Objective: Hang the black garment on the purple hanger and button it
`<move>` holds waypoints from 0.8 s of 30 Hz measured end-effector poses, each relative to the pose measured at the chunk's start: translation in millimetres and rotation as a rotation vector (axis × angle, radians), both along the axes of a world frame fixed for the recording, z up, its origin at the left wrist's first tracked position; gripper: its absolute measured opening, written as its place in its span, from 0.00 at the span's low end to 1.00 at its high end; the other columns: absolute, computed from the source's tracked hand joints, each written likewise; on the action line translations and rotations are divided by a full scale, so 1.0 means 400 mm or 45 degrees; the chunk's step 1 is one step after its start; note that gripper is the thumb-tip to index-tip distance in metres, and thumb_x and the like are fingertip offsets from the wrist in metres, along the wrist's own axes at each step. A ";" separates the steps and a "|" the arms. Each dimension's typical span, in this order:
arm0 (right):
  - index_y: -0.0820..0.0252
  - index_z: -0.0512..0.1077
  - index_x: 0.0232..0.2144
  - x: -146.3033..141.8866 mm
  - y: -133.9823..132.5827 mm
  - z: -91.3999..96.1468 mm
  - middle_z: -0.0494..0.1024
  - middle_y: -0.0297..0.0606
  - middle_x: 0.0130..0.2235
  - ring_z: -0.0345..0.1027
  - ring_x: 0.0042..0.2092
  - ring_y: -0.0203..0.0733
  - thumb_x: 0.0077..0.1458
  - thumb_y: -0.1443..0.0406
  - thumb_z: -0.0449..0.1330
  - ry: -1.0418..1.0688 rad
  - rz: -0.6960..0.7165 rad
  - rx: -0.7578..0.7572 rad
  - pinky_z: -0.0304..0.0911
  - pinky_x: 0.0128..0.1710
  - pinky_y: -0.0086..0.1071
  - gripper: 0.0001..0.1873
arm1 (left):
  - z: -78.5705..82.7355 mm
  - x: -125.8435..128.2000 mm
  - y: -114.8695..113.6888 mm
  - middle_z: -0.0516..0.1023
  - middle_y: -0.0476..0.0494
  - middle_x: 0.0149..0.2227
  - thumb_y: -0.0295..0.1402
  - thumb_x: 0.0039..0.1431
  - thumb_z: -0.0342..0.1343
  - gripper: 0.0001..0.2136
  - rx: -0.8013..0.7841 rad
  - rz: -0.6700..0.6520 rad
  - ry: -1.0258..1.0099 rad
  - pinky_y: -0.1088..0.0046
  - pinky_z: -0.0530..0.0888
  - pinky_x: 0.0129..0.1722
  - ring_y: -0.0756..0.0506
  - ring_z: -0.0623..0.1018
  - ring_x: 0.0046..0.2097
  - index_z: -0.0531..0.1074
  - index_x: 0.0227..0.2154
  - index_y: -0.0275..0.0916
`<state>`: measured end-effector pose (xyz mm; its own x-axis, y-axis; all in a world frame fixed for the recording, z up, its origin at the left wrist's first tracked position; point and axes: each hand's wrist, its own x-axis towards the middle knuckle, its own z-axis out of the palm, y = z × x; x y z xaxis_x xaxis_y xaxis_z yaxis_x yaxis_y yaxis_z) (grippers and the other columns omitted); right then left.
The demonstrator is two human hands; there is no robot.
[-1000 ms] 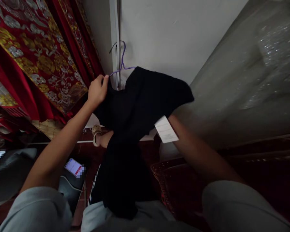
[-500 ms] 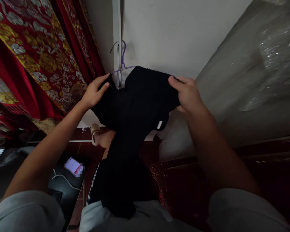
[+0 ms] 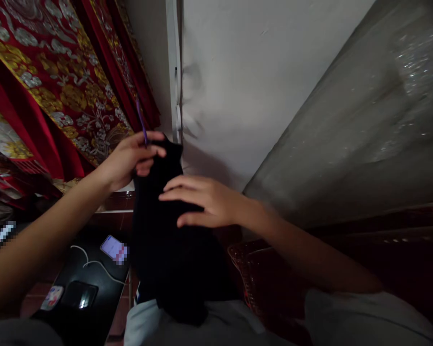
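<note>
A purple clothes hanger (image 3: 142,122) rises from between the fingers of my left hand (image 3: 132,156), which is closed around it near the top of a black garment (image 3: 155,216). The garment hangs down in front of my legs and merges with my dark shorts, so its lower outline is hard to make out. My right hand (image 3: 209,199) lies over the garment's right side, fingers stretched out and apart, not gripping it. Most of the hanger is hidden by my left hand and the cloth.
Red curtains with gold and silver patterns (image 3: 75,86) hang at the left. A lit phone (image 3: 114,249) and a white cable (image 3: 101,265) rest on a black tabletop (image 3: 104,298). Dark red carved furniture (image 3: 270,274) stands at the right, below plastic-covered grey material (image 3: 328,144).
The garment was spread wide between both hands; now it hangs narrower on the left. My left hand has taken the hanger. My right hand has let go and moved left and down.
</note>
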<state>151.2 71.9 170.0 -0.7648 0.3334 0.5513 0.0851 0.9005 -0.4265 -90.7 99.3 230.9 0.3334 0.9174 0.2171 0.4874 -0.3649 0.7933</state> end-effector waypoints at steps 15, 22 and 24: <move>0.57 0.77 0.30 0.088 0.270 -0.029 0.76 0.35 0.30 0.70 0.31 0.38 0.54 0.46 0.67 0.724 -0.733 -0.767 0.65 0.31 0.32 0.20 | -0.055 -0.121 0.030 0.77 0.41 0.50 0.50 0.69 0.53 0.21 1.005 0.527 0.250 0.55 0.72 0.54 0.39 0.75 0.52 0.71 0.56 0.42; 0.62 0.72 0.22 0.101 0.382 0.121 0.75 0.36 0.25 0.68 0.28 0.36 0.60 0.66 0.67 1.246 -0.779 -0.715 0.67 0.33 0.35 0.15 | -0.129 -0.010 0.018 0.79 0.37 0.47 0.35 0.71 0.46 0.20 0.815 0.164 0.813 0.58 0.74 0.51 0.38 0.79 0.48 0.67 0.62 0.38; 0.62 0.74 0.23 0.119 0.379 0.107 0.76 0.38 0.26 0.71 0.29 0.38 0.59 0.66 0.69 1.297 -0.756 -0.741 0.68 0.34 0.37 0.14 | -0.164 0.018 0.027 0.78 0.35 0.51 0.32 0.69 0.48 0.27 0.608 0.166 0.850 0.61 0.76 0.48 0.39 0.80 0.48 0.57 0.69 0.36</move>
<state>198.6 223.5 212.8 0.2501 0.8559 0.4527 -0.1868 0.5014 -0.8448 -83.3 110.1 165.3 0.4273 0.8172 0.3868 0.8626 -0.4966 0.0963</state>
